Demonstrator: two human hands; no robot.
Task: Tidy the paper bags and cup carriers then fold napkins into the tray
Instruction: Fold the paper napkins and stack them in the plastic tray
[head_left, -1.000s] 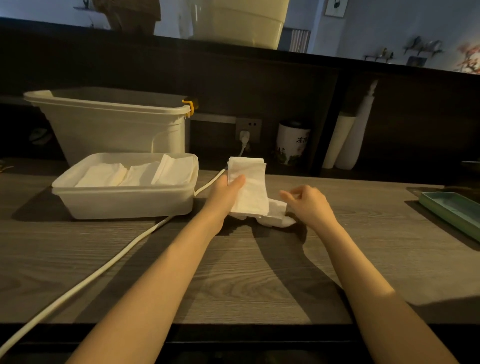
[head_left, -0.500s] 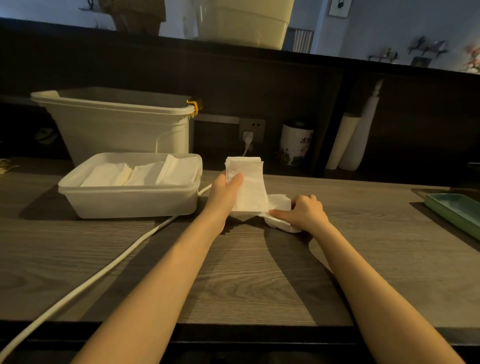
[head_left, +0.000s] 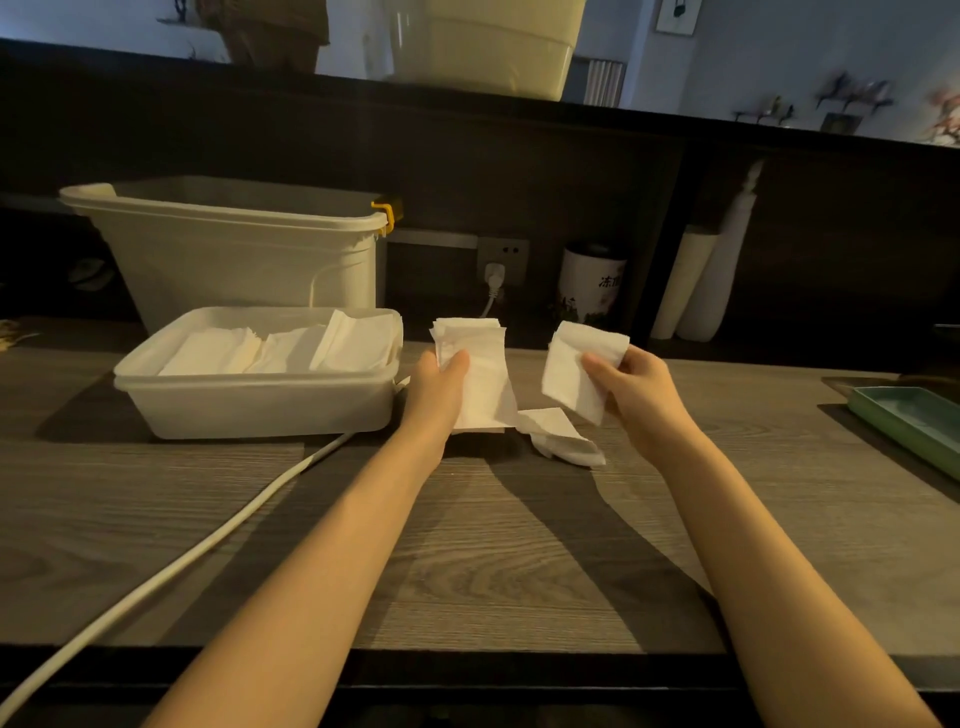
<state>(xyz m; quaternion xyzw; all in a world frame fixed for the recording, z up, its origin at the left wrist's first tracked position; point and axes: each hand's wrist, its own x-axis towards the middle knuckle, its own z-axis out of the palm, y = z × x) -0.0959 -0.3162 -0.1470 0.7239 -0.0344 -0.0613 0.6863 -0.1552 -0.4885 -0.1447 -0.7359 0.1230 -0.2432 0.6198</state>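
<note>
The left hand (head_left: 441, 387) grips a small stack of napkins (head_left: 475, 376), thumb curled across its front; the stack stands nearly upright, long axis running from the desk (head_left: 519, 545) up and away, its lower edge touching the desk. The right hand (head_left: 636, 387) pinches one folded napkin (head_left: 576, 366) between thumb and curled fingers, lifted clear of the desk and tilted, its long axis slanting down toward the right. One loose napkin (head_left: 558, 439) lies crumpled flat on the desk between the two hands. To the left, the white tray (head_left: 260, 410) holds three piles of folded napkins (head_left: 275, 348) side by side, the right one leaning. A white cable (head_left: 171, 571) runs beside the tray
</note>
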